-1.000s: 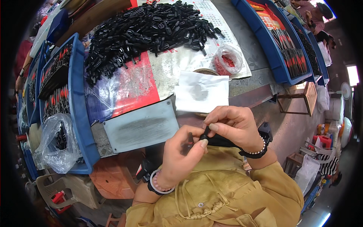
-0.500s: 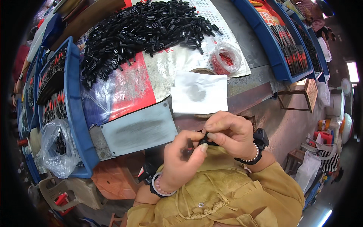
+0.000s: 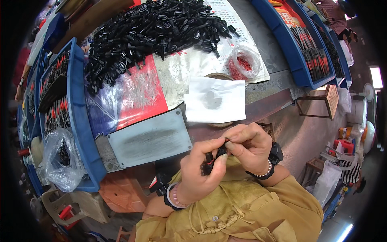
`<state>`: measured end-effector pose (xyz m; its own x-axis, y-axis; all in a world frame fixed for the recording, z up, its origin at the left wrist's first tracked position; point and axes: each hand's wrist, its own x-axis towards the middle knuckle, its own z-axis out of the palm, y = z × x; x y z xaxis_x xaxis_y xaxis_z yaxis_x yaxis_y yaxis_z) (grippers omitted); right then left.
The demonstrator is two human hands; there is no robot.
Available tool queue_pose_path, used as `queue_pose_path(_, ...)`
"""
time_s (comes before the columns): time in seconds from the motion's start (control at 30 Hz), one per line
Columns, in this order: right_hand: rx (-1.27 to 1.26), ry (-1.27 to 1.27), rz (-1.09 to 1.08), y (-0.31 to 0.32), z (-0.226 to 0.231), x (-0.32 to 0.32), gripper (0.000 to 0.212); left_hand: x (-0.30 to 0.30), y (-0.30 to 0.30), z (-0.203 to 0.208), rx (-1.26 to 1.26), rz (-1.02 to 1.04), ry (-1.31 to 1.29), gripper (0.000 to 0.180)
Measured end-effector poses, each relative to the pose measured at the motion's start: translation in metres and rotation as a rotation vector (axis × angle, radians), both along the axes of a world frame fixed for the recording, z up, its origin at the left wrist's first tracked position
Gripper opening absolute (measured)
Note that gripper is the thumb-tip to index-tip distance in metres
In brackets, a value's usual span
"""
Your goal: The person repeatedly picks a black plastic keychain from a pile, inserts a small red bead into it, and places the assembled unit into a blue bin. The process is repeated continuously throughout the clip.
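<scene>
In front of my body both hands meet above my lap. My left hand [image 3: 196, 165] is closed around small black plastic pieces [image 3: 208, 164] with a bit of red on them. One black piece [image 3: 220, 152] stands up between its thumb and forefinger. My right hand [image 3: 250, 146] pinches at the tip of that piece, where a speck of red shows. What the right fingertips hold is too small to name. Beyond the hands lies a white paper sheet [image 3: 215, 109] with a grey smudge, over a round rim. A plastic bag of small red parts [image 3: 244, 62] sits behind it.
A large heap of black plastic pieces [image 3: 161, 28] covers the back of the table. A pale blue board [image 3: 151, 137] lies at the near edge. Blue crates [image 3: 86, 141] with black-and-red pieces stand left, and another blue crate [image 3: 308, 78] right. A clear bag [image 3: 64, 169] hangs at the left crate.
Both hands have shifted slightly, and the left has turned so the black pieces in it show more. A speck of red now shows at the fingertips. The view has moved a little.
</scene>
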<state>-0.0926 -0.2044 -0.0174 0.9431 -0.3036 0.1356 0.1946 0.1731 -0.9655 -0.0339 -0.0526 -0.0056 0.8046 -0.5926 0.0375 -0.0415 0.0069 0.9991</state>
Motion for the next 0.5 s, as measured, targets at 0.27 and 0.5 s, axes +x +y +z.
queue_pose_path(0.27, -0.172, -0.016, -0.03, 0.0044, 0.0014, -0.0003, 0.013, -0.0049, -0.0005, -0.0024, -0.015, 0.089, 0.04, 0.023)
queue_pose_path(0.5, -0.358, -0.073, -0.014, -0.0033, 0.0084, 0.0071, 0.016, -0.0086, 0.0022, -0.0051, -0.095, 0.136, 0.263, 0.022)
